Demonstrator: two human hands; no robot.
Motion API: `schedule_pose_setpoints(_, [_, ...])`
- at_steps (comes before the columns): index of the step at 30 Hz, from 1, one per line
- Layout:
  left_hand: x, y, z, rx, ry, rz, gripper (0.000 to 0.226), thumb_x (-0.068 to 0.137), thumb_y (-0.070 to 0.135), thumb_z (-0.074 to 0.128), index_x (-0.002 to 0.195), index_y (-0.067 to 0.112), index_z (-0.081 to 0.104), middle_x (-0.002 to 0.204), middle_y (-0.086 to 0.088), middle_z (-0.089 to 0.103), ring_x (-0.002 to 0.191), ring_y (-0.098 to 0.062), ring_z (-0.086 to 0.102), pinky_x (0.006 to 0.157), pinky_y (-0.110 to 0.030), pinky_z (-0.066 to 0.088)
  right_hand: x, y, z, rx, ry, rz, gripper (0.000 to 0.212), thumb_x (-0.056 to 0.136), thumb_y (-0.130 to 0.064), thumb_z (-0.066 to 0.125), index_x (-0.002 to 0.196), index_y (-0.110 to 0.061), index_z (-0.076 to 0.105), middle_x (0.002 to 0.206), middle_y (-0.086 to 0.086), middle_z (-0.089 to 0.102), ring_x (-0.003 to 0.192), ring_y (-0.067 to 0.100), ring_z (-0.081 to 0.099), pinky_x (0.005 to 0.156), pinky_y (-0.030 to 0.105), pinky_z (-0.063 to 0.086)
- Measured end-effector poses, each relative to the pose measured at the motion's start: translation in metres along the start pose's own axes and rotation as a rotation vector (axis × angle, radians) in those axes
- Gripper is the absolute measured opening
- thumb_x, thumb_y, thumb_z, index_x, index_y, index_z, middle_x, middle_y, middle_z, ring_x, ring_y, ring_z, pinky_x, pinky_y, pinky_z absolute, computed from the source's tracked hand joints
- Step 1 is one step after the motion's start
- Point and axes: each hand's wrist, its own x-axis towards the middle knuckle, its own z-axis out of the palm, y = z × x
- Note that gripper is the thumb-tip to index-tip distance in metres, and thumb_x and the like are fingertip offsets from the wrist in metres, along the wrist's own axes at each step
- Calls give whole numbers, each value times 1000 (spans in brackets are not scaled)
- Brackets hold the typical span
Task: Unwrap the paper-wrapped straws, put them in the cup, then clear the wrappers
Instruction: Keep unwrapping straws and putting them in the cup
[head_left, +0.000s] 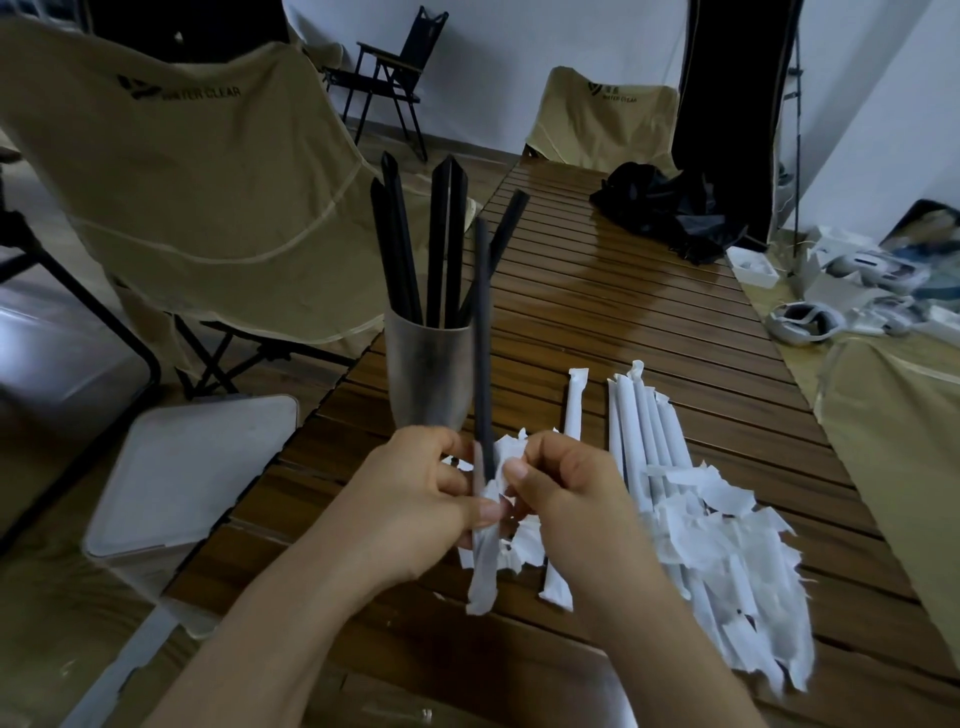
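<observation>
A black straw (483, 332) stands upright between my hands, its lower end still inside a white paper wrapper (484, 566). My left hand (415, 493) grips the wrapped lower part. My right hand (561, 483) pinches torn wrapper paper beside the straw. Just behind them a frosted cup (428, 374) holds several unwrapped black straws (441, 244). Several wrapped straws (639, 431) lie on the wooden slatted table (649, 322) to the right, one apart (574, 405). Torn wrappers (727, 561) are heaped at the near right.
A white lidded bin (192, 467) stands left of the table. Beige camp chairs (182, 182) are at the left and far end. A black cloth bag (670, 208) lies on the far table. White boxes and devices (852, 291) clutter the right.
</observation>
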Motion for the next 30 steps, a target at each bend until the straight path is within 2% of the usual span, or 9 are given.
schedule_pose_setpoints(5, [-4,-7,-3,86,-16,51,49,86,17,66,131,22,46,110,2,70,95,-9,69,89,-39,55,4,3,-7,-62,-2,-19,18,93,-15,57,75,-12,61,64,-2,60,64,12,60,62,24,52])
schedule_pose_setpoints(8, [-4,-8,1,197,45,83,38,90,27,62,125,26,46,111,9,66,99,-6,65,92,-33,52,3,1,-6,-50,23,-50,16,92,-15,59,75,-13,60,67,-1,62,70,17,62,62,23,51])
schedule_pose_setpoints(12, [-4,-7,-2,205,134,132,26,86,35,66,105,34,48,100,15,64,86,-1,67,82,-28,55,4,0,-6,-7,57,-84,16,89,-14,62,74,-15,61,69,4,65,74,24,64,60,26,51])
schedule_pose_setpoints(15, [-4,-7,-3,185,153,162,17,90,31,61,103,32,50,87,13,67,72,4,67,71,-20,57,4,-1,-8,21,50,-81,14,88,-13,63,74,-15,64,72,8,67,75,30,63,65,32,52])
schedule_pose_setpoints(17, [-3,-7,-2,206,180,196,14,93,31,56,106,29,51,83,11,66,68,8,64,59,-9,50,5,-2,-9,51,44,-66,8,87,-13,64,80,-15,65,73,4,69,74,23,65,66,29,53])
schedule_pose_setpoints(20, [-2,-6,0,231,180,234,12,95,31,52,107,29,51,82,12,63,68,14,60,53,-3,44,5,-3,-11,105,26,-50,4,85,-18,68,89,-18,69,79,-1,71,75,12,69,66,25,51])
schedule_pose_setpoints(23, [-2,-7,-2,235,165,265,12,95,30,51,107,28,53,83,14,64,71,13,61,57,-4,46,4,-3,-14,98,27,-59,5,85,-18,68,86,-21,71,74,-4,71,65,6,65,62,19,50])
schedule_pose_setpoints(28, [0,-8,-1,244,155,296,16,97,31,47,111,28,55,91,17,66,74,7,62,62,-9,48,5,2,-15,204,14,17,9,84,-13,67,81,-15,75,77,7,71,73,26,63,77,38,55])
schedule_pose_setpoints(30, [0,-8,-1,244,145,309,15,96,35,48,110,32,51,93,19,65,76,7,62,65,-11,48,5,1,-16,226,0,28,10,85,-11,67,80,-14,75,79,6,72,80,29,65,78,39,56])
